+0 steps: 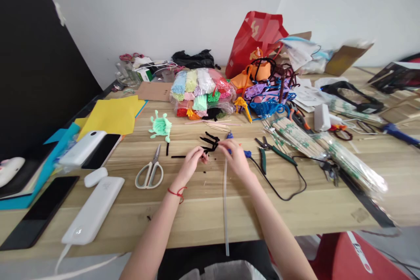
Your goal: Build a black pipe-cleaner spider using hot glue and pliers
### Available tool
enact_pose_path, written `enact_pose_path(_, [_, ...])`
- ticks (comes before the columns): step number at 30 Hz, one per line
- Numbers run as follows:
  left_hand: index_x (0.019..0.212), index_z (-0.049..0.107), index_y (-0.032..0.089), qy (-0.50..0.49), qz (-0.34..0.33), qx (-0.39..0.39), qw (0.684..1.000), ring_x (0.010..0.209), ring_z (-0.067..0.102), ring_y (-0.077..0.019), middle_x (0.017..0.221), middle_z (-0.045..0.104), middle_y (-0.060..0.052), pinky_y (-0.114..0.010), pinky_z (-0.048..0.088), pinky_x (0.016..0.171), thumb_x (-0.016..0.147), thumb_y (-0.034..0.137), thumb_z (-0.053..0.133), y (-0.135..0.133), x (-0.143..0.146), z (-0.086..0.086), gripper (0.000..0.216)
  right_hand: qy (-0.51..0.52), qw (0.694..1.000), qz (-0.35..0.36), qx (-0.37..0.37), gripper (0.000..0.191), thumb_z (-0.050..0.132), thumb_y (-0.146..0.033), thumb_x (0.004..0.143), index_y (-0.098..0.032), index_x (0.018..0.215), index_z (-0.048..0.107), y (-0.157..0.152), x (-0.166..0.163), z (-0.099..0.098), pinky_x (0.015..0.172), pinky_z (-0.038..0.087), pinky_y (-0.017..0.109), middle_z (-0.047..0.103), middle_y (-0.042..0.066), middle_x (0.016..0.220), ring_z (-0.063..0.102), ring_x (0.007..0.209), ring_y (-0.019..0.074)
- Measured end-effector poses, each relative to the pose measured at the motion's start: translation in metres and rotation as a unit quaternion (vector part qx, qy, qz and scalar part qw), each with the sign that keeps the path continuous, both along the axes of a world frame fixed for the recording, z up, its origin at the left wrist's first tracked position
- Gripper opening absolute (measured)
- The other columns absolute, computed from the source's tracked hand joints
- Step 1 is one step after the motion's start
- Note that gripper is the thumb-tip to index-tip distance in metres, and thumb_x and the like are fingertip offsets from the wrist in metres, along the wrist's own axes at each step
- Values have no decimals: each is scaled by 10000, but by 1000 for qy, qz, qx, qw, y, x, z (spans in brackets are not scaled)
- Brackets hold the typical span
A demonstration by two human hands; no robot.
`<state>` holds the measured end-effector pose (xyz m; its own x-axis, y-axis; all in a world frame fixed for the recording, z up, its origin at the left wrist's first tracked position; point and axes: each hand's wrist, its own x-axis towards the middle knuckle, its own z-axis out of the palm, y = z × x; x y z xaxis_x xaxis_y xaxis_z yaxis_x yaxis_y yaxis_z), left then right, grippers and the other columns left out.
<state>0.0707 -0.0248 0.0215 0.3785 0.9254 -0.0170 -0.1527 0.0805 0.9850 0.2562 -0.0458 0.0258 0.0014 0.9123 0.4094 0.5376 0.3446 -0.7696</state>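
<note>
Both hands meet just right of the white-handled scissors (149,171) on the wooden surface (197,214); the left hand (192,162) pinches the near end of a black pipe-cleaner figure (209,142), and the right hand (234,157) closes its fingertips on the figure's other side, so the piece sits gripped between them, its black prongs fanning away from the person. Beyond the scissors and to their right, a clear plastic bag (201,92) lies stuffed with bundled pipe cleaners in pale blue, yellow, white, pink, green and red; further from the scissors, a red carrier bag (254,39) stands against the wall, its contents hidden from here. Far right of the scissors, long clear packs (328,148) hold wooden skewers. Just beyond the scissors rests a mint-green pipe-cleaner creature (160,126); a translucent rod (225,210) lies to their right, running to the surface's near edge.
</note>
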Motion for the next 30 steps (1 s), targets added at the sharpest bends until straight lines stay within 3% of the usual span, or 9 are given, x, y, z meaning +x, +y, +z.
enact_pose_path(3, [650,521,168,-41,35,-21,998,605,532,-120,671,580,-2,-257,440,631,799,345,537,4,-1,-5,231,-132,966,-218,-47,336,412,-356,892,-151,1060,619,0,34,0,923,386,455,612,156,1020,525,1031,294])
enact_pose_path(5, [676,542,162,-60,43,-33,997,607,539,-115,706,607,-12,-258,441,634,790,329,546,5,-2,-6,203,-210,897,-365,-135,430,456,-385,855,-105,1167,553,-4,60,-2,948,317,533,550,218,1164,446,1142,365])
enact_pose_path(7, [703,554,158,-75,49,-44,995,624,554,-117,750,637,-28,-261,445,641,785,317,550,6,-2,-7,180,-254,833,-430,-236,588,529,-462,793,-75,1234,484,-11,83,-4,957,241,609,491,270,1243,374,1209,433])
enact_pose_path(10, [722,555,153,-91,52,-62,993,636,574,-124,784,668,-51,-266,449,642,777,312,558,6,-2,-7,168,-260,801,-421,-336,751,568,-562,720,-64,1265,428,-20,107,-8,939,239,632,443,300,1290,364,1224,463])
enact_pose_path(13, [751,564,148,-93,50,-74,992,636,585,-128,812,688,-73,-277,455,654,768,323,573,6,-2,-7,177,-267,793,-413,-360,785,629,-577,644,-59,1212,470,-23,116,-8,941,270,595,426,304,1288,383,1216,464])
enact_pose_path(22, [774,565,149,-67,66,-72,993,624,582,-121,841,695,-73,-268,445,633,760,344,591,5,-2,-2,198,-170,835,-458,-252,646,701,-520,542,-83,1009,605,-20,113,-5,874,377,558,499,272,1162,444,1130,445])
enact_pose_path(26, [779,559,155,-77,65,-69,993,630,588,-122,831,695,-62,-273,449,647,757,354,604,5,-3,-2,205,58,902,-421,-72,643,664,-511,563,-114,1064,594,-16,115,8,872,428,479,555,192,1125,542,1024,326])
enact_pose_path(28, [805,558,160,-78,69,-66,992,634,592,-122,842,694,-58,-271,451,647,758,362,609,5,-3,-3,213,239,914,-327,2,593,575,-536,641,-143,1084,590,-14,111,16,846,455,447,593,150,1084,573,991,284])
enact_pose_path(30, [839,563,164,-71,72,-61,993,639,592,-119,872,689,-55,-265,451,640,762,369,609,5,-4,-3,224,395,900,-186,7,582,429,-597,721,-165,1072,600,-13,99,21,852,456,465,614,139,1066,572,1026,287])
